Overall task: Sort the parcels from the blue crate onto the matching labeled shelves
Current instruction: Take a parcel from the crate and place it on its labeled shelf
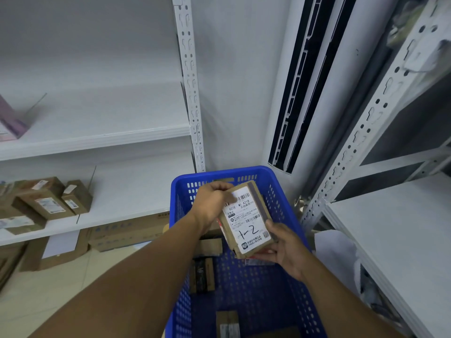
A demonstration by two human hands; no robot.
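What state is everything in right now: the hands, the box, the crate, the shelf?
Crate: other parcels inside.
Parcel: held over the crate, label 1-2 facing up.
Left hand: grips the parcel's far end.
Right hand: grips its near end.
Lower left shelf: several boxes on it.

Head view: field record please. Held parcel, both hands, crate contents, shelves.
held parcel: brown cardboard, white label facing up, handwritten "1-2", held above the crate
left hand: grips the parcel's far end
right hand: holds its near corner
blue crate: other parcels lie inside
lower left shelf: cluster of brown boxes at its left
upper left shelf: pink box at the frame's left edge
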